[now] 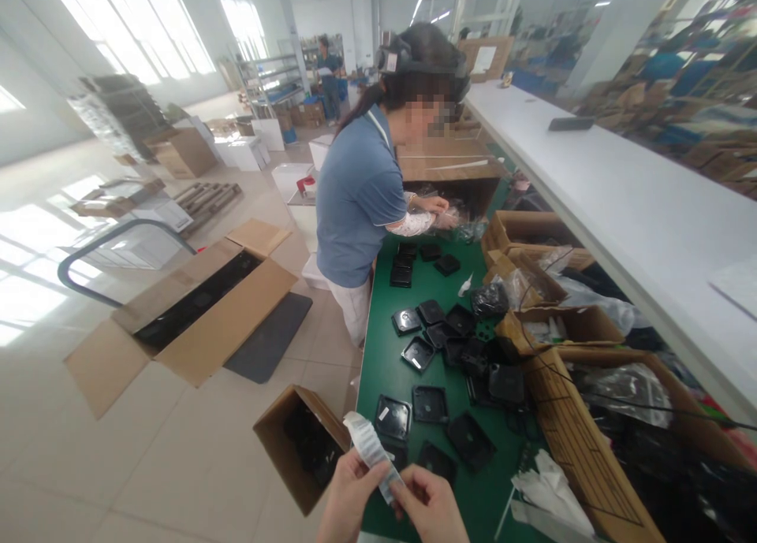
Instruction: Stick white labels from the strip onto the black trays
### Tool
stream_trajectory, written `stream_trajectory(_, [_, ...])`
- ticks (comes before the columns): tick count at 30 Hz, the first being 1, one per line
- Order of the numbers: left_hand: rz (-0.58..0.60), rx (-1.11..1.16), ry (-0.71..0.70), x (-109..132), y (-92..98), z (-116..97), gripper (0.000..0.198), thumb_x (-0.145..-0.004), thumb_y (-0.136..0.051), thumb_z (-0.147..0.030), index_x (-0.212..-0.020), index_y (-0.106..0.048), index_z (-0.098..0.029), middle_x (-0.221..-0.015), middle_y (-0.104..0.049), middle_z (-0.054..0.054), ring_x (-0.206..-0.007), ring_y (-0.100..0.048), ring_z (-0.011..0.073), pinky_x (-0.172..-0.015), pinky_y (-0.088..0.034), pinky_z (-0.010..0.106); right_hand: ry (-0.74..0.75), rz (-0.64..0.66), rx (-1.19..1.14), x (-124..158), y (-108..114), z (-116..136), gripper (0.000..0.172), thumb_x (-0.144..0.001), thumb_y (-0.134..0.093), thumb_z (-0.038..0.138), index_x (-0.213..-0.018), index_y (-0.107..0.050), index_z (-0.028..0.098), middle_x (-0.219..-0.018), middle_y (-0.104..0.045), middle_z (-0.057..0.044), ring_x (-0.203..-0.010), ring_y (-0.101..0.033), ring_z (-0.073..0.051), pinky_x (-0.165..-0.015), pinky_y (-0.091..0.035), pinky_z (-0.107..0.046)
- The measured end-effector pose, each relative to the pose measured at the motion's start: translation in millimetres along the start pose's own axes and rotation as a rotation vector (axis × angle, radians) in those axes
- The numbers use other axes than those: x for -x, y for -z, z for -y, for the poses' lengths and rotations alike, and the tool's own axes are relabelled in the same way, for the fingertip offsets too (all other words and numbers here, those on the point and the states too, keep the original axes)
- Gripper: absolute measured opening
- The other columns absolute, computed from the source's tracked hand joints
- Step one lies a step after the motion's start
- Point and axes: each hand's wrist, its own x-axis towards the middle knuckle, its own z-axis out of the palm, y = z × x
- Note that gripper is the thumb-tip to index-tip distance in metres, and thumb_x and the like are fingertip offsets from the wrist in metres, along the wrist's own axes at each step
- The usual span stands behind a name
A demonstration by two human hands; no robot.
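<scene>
A curling strip of small labels (367,442) stretches between my two hands, above the near edge of the green table. My left hand (353,480) pinches the strip near its middle. At the lower end, the fingers of my right hand (423,497) close on the same strip. Just beyond lie black square plastic trays; a tray with a white label (393,417) is closest to the strip, and a plain tray (430,404) sits to its right. Another labelled tray (419,354) lies farther back. More black parts (473,355) are heaped at the table's right.
Cardboard boxes (583,433) of bagged parts line the right side beneath a white shelf (620,157). On the floor at left stand an open carton (225,318) and a smaller box (284,433). A co-worker (360,188) handles clear bags at the table's far end.
</scene>
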Motion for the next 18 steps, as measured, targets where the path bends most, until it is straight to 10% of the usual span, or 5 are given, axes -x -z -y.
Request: stream_trajectory(18, [-0.127,-0.029,-0.035,4,5.6,-1,0.04,-0.065,-0.084,-0.044,-0.089,-0.074,-0.014,-0.083,-0.075,0.008,-0.073,-0.065,0.019,-0.071,-0.052,0.028,-0.017,-0.019,-0.1,1,-7,4,0.053,-0.066,-0.074,0.068,-0.064,-0.057,0.017,-0.058,-0.056,-0.001,-0.059,-0.05,-0.015,-0.058,-0.04,-0.026])
